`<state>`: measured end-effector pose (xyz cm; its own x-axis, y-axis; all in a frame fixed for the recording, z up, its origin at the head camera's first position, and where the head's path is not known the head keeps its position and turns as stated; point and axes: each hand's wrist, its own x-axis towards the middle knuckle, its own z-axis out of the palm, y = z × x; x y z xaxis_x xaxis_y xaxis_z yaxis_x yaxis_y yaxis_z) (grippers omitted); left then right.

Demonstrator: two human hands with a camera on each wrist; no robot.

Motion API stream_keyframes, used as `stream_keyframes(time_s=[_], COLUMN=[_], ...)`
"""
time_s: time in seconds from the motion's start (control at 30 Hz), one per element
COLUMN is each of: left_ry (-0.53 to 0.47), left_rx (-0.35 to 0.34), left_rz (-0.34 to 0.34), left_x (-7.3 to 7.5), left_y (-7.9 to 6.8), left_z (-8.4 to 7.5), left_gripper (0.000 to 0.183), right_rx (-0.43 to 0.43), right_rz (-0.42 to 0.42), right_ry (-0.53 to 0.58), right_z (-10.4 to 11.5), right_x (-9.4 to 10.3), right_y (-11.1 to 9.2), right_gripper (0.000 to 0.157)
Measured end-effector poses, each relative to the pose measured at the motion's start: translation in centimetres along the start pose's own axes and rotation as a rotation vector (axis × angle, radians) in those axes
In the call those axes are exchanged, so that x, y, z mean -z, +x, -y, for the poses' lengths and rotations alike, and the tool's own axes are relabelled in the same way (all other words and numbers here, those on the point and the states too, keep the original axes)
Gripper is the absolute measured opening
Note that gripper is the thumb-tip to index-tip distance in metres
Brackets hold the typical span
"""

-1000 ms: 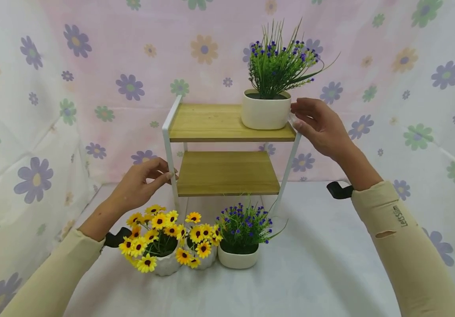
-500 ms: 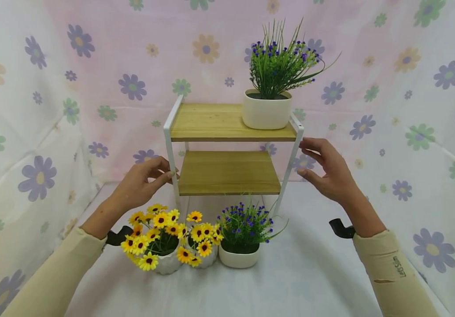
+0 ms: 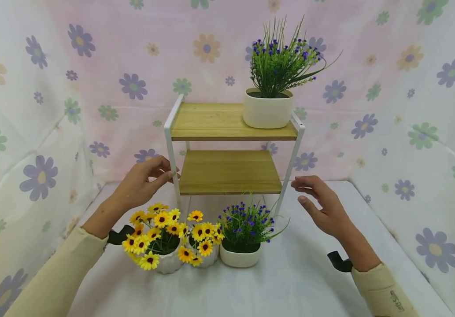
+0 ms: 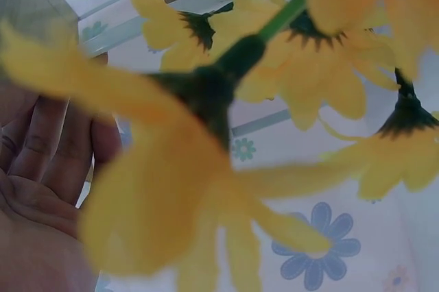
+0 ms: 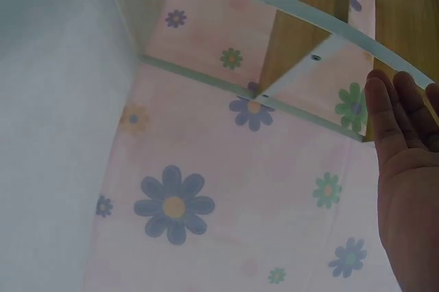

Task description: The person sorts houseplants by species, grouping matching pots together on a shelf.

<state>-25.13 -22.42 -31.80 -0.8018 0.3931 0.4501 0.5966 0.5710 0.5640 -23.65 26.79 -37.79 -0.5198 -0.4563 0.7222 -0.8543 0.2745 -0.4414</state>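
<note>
A two-tier shelf (image 3: 227, 172) with wooden boards and a white frame stands in the middle of the head view. My left hand (image 3: 142, 180) pinches its left front post, the thumb at the front and the fingers partly hidden behind. In the left wrist view, yellow flowers (image 4: 164, 189) cover much of that hand (image 4: 41, 196). Beside the right front post is my right hand (image 3: 322, 207), fingers loosely extended and holding nothing; the right wrist view shows its fingers near the white frame (image 5: 302, 11). On the top board, at the right, sits a white oval pot (image 3: 268, 111) with purple flowers.
In front of the shelf stand two grey-white pots of yellow flowers (image 3: 168, 263) (image 3: 207, 257) and a cream oval pot (image 3: 240, 257) with purple flowers. Flower-printed cloth (image 3: 104, 53) encloses the white tabletop (image 3: 290, 281) at the back and sides.
My right hand has moved down from beside the top board's pot, along the right post to about the lower board's height. The left hand stays at the left post.
</note>
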Motion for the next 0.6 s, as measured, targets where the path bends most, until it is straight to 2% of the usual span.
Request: stream_keyframes(time_s=[0.3, 0.6], left_ry=[-0.006, -0.023], left_rx=[-0.007, -0.011], left_rz=[-0.002, -0.005], left_x=[0.0, -0.1], left_y=[0.0, 0.0], left_z=[0.3, 0.3], left_gripper=[0.008, 0.009], right_rx=[-0.121, -0.195], right_rz=[0.154, 0.316], right_ry=[0.098, 0.032], right_z=[-0.9, -1.0], right_x=[-2.9, -5.5], right_y=[-2.7, -3.7], right_gripper=[0.042, 0.076])
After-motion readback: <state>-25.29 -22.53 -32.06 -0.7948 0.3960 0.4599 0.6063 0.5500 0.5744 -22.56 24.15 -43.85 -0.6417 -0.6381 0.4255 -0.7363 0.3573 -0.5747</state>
